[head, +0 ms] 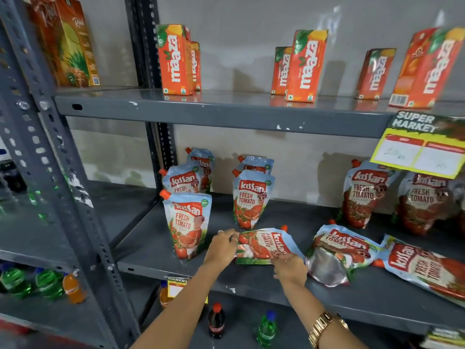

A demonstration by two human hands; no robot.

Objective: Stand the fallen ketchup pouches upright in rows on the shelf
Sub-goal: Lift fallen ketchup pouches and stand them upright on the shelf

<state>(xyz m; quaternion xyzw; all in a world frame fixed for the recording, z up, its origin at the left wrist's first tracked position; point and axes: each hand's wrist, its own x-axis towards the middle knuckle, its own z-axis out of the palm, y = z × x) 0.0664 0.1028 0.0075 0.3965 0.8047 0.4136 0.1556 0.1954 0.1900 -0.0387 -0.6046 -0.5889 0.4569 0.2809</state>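
Both hands are on 1 fallen red-and-blue plastic ketchup pouch with an orange cap (265, 245), which lies flat near the front edge of the grey metal shelf (251, 278), just right of the nearest upright pouch (187, 222). The left hand (221, 248) pinches the pouch's bottom end with its fingertips; the right hand (289, 269) grips the near edge by the cap end, fingers curled over it.

To do this step well, I judge the bottom gusset should be pulled open and flat first, then the cap end swung up so the pouch settles on its base. It belongs in front of the second-row pouch (251, 200), label facing out, level with the upright pouch on the left. Let go only once it balances, as soft pouches slump easily.

2 more fallen pouches, a crumpled one (339, 250) and another at the far right (425, 268), wait on the right.
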